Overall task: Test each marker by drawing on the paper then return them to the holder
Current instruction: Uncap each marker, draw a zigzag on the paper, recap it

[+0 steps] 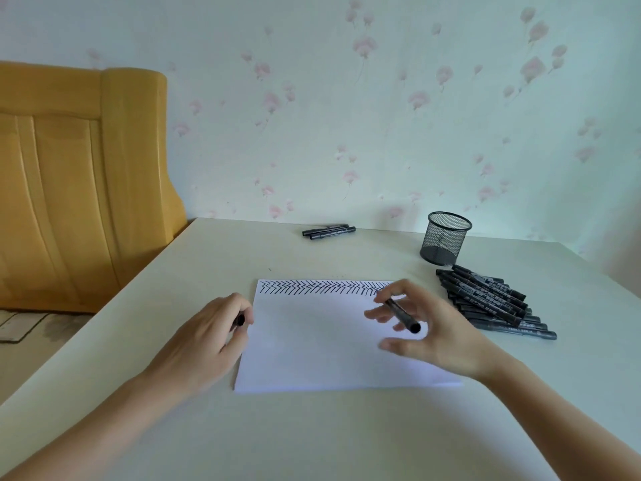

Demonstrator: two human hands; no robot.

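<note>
A white sheet of paper (322, 345) lies on the table with a row of black zigzag marks along its far edge. My right hand (430, 335) hovers over the sheet's right side and pinches a black marker (404, 315), its tip pointing toward the marks. My left hand (208, 338) rests at the paper's left edge, its fingers curled round a small black piece that looks like the marker's cap (240, 320). A black mesh holder (445, 238) stands at the back right; no marker shows inside it. Several black markers (492, 302) lie piled to the right of the paper.
Two more black markers (328, 232) lie side by side near the table's far edge by the flowered wall. A yellow wooden headboard (79, 175) stands to the left of the cream table (312, 435). The table's left edge runs diagonally.
</note>
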